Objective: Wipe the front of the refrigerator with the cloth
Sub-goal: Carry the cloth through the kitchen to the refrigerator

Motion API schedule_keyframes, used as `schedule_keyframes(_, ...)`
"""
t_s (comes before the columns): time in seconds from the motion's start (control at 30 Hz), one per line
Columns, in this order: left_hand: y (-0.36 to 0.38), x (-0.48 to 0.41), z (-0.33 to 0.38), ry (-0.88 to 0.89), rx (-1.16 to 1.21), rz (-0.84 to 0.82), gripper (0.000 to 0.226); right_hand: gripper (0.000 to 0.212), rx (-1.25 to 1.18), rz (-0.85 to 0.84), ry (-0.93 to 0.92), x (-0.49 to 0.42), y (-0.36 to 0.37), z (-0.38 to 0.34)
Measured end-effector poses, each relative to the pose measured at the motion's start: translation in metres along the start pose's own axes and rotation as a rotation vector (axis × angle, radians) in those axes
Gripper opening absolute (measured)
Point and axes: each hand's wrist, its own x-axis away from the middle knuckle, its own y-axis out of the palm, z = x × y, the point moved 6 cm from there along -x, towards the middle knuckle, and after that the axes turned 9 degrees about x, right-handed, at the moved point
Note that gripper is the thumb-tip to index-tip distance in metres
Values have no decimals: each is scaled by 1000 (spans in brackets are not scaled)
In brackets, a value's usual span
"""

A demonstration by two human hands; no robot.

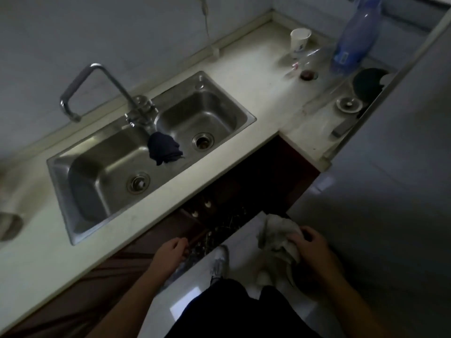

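1. The right hand (310, 242) grips the crumpled pale grey fabric cloth (275, 236), with the fingers curled round the bundle. It is low down, just beside the tall, smooth grey refrigerator front (390, 191). Cloth and door do not appear to touch yet.
2. The left hand (170, 250) hangs loosely curled and holds nothing I can see, near the dark wooden cabinet front (256, 172) under the pale stone countertop (244, 76).
3. The step in hand is probably bringing the cloth to the door. Refolding the wad into a flat pad first lets a broad face meet the panel rather than a lump.
4. Starting high and working down in overlapping passes with even pressure suits this glossy surface, which will likely show streaks.
5. The translucent blue plastic bottle (353, 37) stands on the counter close to the refrigerator's side, so strokes there need a tucked elbow.
6. The dark navy rag (164, 148) draped on the stainless steel double sink (61, 167) is a different cloth and can stay there.
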Motion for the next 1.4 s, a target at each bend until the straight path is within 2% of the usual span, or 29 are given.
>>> schedule_keyframes(0.17, -8, 45, -71, -98, 116, 105, 34, 12, 102, -120, -22, 6, 10, 8)
schedule_keyframes(0.37, -40, 106, -146, -178, 295, 264, 29, 6, 304, -200, -120, 10, 55, 0)
schedule_keyframes(0.57, -75, 171, -222, -248, 516, 420, 27, 8, 545, -306, -307, 38, 158, -36)
schedule_keyframes(0.73, -103, 227, -298, -310, 700, 562, 27, 13, 752, -533, -475, 89, 269, -55)
schedule_keyframes(0.9, -129, 263, -356, -381, 827, 663, 28, 11, 804, -665, -619, 150, 359, -62)
schedule_keyframes(1.13, -147, 280, -383, -417, 915, 724, 30, 7, 849, -729, -627, 171, 421, -75)
schedule_keyframes(1.3, -134, 285, -418, -563, 1012, 739, 33, 15, 910, -786, -587, 152, 470, -84)
schedule_keyframes(1.4, -130, 298, -441, -672, 1107, 812, 34, 20, 970, -856, -572, 153, 520, -87)
